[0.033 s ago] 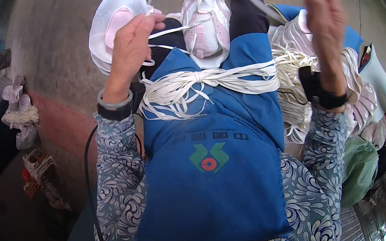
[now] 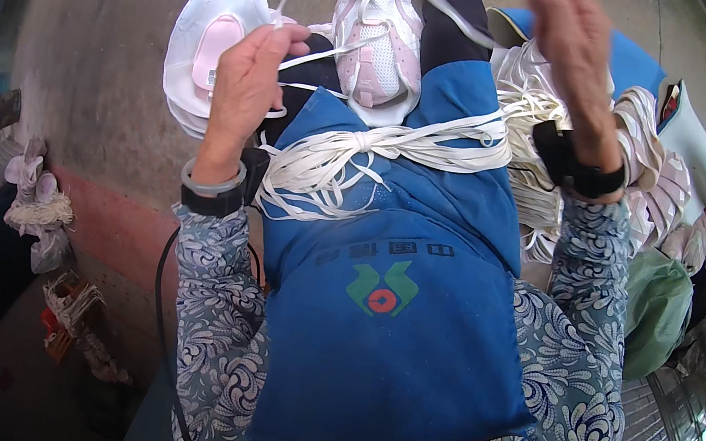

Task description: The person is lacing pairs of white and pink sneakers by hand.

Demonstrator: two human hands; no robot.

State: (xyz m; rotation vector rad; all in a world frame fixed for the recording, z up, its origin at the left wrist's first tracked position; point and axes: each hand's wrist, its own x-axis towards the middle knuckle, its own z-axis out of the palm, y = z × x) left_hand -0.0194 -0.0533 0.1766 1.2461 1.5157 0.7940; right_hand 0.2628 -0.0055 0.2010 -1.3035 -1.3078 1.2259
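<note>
A pink and white upper [image 2: 376, 51], shaped like a sneaker, is held between my dark-trousered knees. A white shoelace [image 2: 328, 54] runs from its eyelets to my left hand [image 2: 249, 82], whose fingers are closed on it, with a short end sticking up above them. Another stretch of lace [image 2: 452, 14] arcs out from the upper's far end to the right, smeared by motion. My right hand [image 2: 571, 57] is raised at the upper right; blur hides its fingertips and whether they grip the lace. A tied bundle of white laces [image 2: 333, 167] lies across my blue apron [image 2: 406, 356].
Stacked white and pink shoe parts [image 2: 201, 34] lie to the left of my knees. On the right are more laces [image 2: 534, 138], stacked pink-white shoe pieces [image 2: 663, 189] and a green bag [image 2: 657, 312]. A black cable [image 2: 166, 311] runs along my left sleeve.
My right hand has shifted a little to the left. The blurred stretch of lace at the upper's far end hangs lower and reaches less far right. My left hand has barely moved.
</note>
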